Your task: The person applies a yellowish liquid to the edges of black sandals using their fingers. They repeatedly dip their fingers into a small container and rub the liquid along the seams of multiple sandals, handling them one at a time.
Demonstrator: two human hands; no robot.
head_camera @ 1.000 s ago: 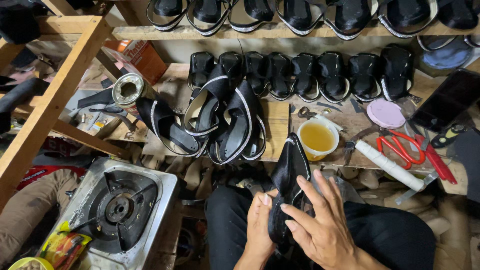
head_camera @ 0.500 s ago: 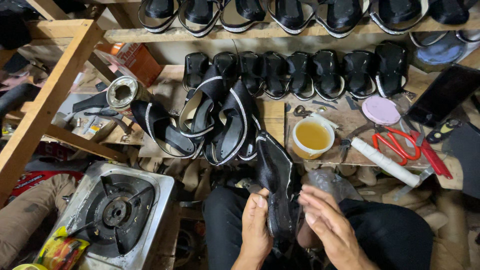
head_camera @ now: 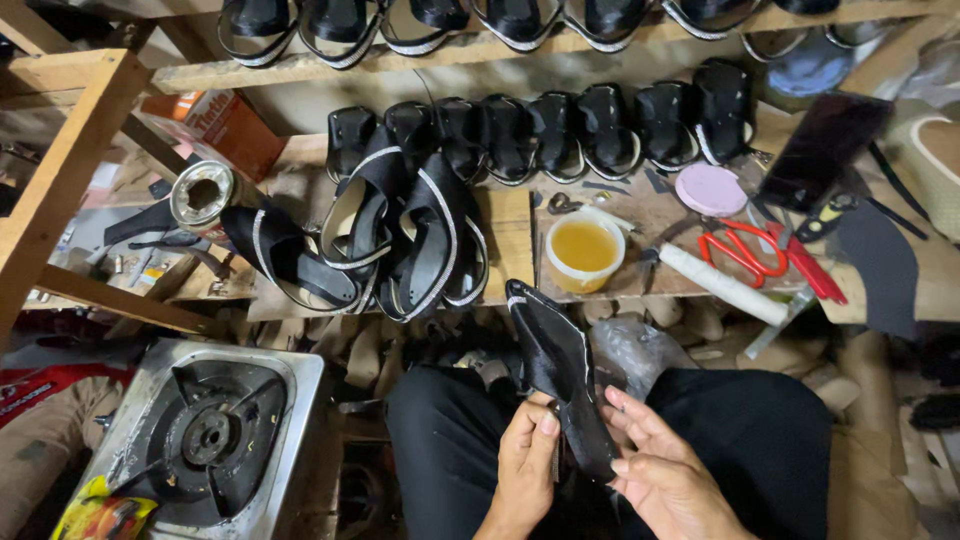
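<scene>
You hold a black pointed shoe upper of soft, slightly shiny material (head_camera: 560, 385) over your lap at about six o'clock in the view, its narrow tip aimed toward eleven o'clock. Your left hand (head_camera: 525, 465) grips it from the left, thumb pressed on the near end and fingers curled behind it. Your right hand (head_camera: 665, 475) is at five o'clock, fingers loosely spread, with the fingertips (head_camera: 615, 400) touching the upper's right edge. At twelve o'clock from the upper, on the worn wooden workbench (head_camera: 510, 230), stands a white round cup of amber liquid (head_camera: 585, 252). At ten o'clock lies a pile of black strappy sandals with sparkling trim (head_camera: 390, 240), and beyond it a row of black sandal uppers (head_camera: 560, 130) leans against the back wall. At two o'clock you have red-handled scissors (head_camera: 745, 250), a white paper-wrapped roll (head_camera: 722, 284) just beside them, and a pale pink round lid (head_camera: 710, 188) farther back. An open metal tin (head_camera: 203, 195) sits at ten o'clock, well apart, and a steel single-burner gas stove (head_camera: 205, 435) rests at nine o'clock beside your knee.
</scene>
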